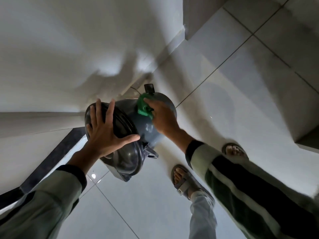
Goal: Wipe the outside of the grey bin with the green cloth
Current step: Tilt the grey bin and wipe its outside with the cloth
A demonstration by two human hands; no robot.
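Note:
The grey bin [148, 130] stands on the tiled floor close to a white wall, seen from above, its dark lid closed. My left hand [105, 128] lies flat on the lid with fingers spread, pressing on it. My right hand [162, 116] presses the bunched green cloth [143, 106] against the bin's curved outer side near its base. A small black pedal [149, 88] sticks out from the bin's foot beyond the cloth.
My two feet in grey sandals [183, 180] stand on the glossy white tiles to the right of the bin. A white wall rises behind the bin. A dark strip [57, 152] runs across the floor at the left. A pale block's corner [307, 140] juts in at the right.

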